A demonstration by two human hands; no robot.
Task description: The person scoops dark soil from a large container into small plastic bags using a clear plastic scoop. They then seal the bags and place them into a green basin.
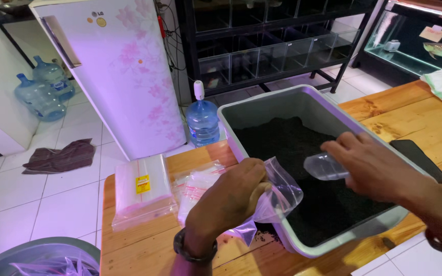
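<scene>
The left hand (234,197) has its fingers clenched on the mouth of a small clear plastic bag (277,197), held over the near rim of the grey tub (262,105) of dark granules. At three o'clock from the bag, the right hand (379,171) grips a clear plastic scoop (323,166) just above the granules. At nine o'clock, stacks of empty bags (141,189) lie on the wooden surface (415,110).

A clear plastic bag (277,191) gapes over the tray rim beside a clear scoop (326,167).
</scene>
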